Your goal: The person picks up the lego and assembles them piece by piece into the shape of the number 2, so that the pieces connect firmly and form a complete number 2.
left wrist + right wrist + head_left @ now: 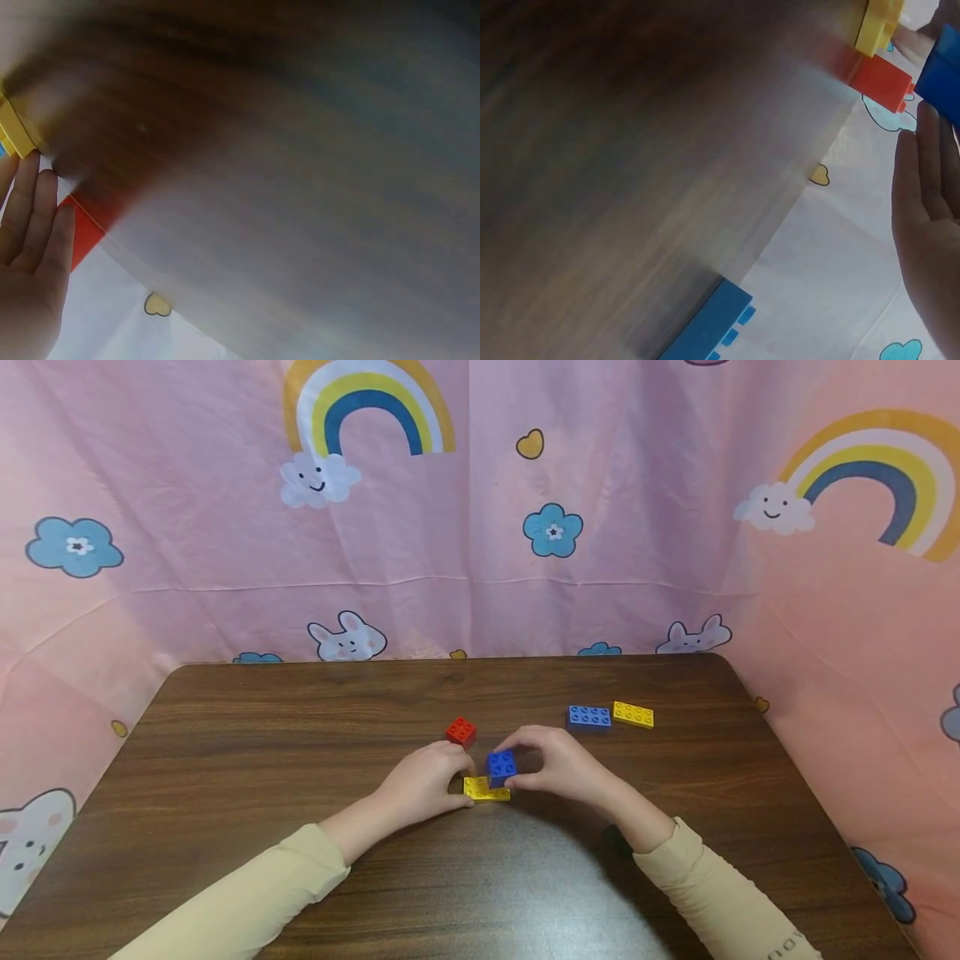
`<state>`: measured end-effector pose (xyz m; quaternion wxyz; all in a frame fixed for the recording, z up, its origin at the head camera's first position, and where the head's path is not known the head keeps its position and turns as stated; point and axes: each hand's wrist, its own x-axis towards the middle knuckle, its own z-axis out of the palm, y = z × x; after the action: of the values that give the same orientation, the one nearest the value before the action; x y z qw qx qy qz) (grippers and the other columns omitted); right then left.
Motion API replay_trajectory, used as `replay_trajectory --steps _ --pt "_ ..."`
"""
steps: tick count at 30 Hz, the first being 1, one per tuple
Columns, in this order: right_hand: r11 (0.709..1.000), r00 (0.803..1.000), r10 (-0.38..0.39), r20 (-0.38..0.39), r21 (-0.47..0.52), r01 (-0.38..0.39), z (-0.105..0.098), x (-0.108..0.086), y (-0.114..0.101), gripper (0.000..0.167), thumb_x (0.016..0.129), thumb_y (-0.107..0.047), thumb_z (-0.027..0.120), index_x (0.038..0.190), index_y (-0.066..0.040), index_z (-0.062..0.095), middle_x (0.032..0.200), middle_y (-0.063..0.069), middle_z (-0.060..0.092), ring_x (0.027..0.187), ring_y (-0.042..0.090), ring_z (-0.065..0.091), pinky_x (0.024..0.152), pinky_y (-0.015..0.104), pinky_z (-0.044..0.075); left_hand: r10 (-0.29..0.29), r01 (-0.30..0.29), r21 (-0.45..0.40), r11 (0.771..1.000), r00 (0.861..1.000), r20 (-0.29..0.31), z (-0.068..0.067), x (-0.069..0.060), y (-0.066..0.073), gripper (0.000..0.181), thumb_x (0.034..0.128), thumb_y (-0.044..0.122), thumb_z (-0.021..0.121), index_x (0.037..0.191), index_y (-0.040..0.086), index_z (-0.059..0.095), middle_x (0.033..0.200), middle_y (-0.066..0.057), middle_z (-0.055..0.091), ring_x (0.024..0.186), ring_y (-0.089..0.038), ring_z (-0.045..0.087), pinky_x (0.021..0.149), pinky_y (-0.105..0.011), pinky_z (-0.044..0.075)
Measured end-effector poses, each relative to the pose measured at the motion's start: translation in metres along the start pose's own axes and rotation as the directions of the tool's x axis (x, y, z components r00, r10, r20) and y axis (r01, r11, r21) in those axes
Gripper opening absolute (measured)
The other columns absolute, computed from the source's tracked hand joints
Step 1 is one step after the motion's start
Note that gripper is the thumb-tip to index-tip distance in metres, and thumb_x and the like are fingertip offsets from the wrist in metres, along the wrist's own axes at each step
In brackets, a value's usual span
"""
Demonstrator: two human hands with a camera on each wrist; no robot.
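My right hand [558, 766] pinches a small square dark blue building brick [501, 767] between thumb and fingers, over a flat yellow brick [486, 789] on the table. The blue brick hides part of the yellow one; I cannot tell whether the two touch. At the yellow brick's left end, my left hand [426, 787] holds it between thumb and fingers. Just beyond the left fingers sits a small red brick [461, 732], also visible in the right wrist view. In the left wrist view the yellow brick [16, 129] shows at the fingertips.
Toward the back right of the brown wooden table [300, 710] lie a long blue brick [589, 717] and another yellow brick [633, 714], side by side. A pink patterned cloth [480, 610] hangs behind the table and along its sides. A small dark object [617, 841] is partly hidden by the right forearm.
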<state>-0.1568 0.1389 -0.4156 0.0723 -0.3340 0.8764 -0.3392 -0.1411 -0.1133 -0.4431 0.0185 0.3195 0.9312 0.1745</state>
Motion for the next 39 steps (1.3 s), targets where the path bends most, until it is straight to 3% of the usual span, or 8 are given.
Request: replay_trajectory --steps 17,24,39 --pt "0.998 0.999 -0.022 0.031 -0.054 0.024 0.011 0.003 -0.005 0.037 0.084 -0.019 0.093 0.117 -0.010 0.079 0.114 0.004 0.080 0.109 0.021 0.074 0.098 0.040 0.062 0.020 -0.020 -0.002 1.000 1.000 -0.019 0.005 0.007 0.008 0.041 0.0772 0.035 0.097 0.105 0.011 0.079 0.100 0.001 0.076 0.097 -0.017 0.070 0.087 -0.037 0.062" --pt "0.994 0.998 -0.013 0.059 -0.111 0.020 0.014 0.007 -0.007 0.037 0.083 -0.022 0.094 0.114 -0.010 0.079 0.110 0.003 0.080 0.103 0.020 0.075 0.092 0.035 0.062 0.008 -0.008 -0.016 1.000 1.000 -0.010 0.006 0.008 0.007 0.044 0.0770 0.033 0.098 0.109 0.010 0.079 0.106 -0.002 0.078 0.104 -0.021 0.071 0.092 -0.040 0.062" --pt "0.987 1.000 -0.001 0.015 -0.162 0.004 0.021 0.011 -0.012 0.037 0.079 -0.025 0.096 0.109 -0.010 0.080 0.104 0.001 0.081 0.095 0.017 0.074 0.087 0.032 0.062 0.003 -0.004 -0.050 0.999 1.000 -0.010 0.006 0.007 0.006 0.043 0.0761 0.027 0.098 0.109 0.008 0.078 0.107 -0.003 0.077 0.108 -0.024 0.071 0.098 -0.043 0.061"
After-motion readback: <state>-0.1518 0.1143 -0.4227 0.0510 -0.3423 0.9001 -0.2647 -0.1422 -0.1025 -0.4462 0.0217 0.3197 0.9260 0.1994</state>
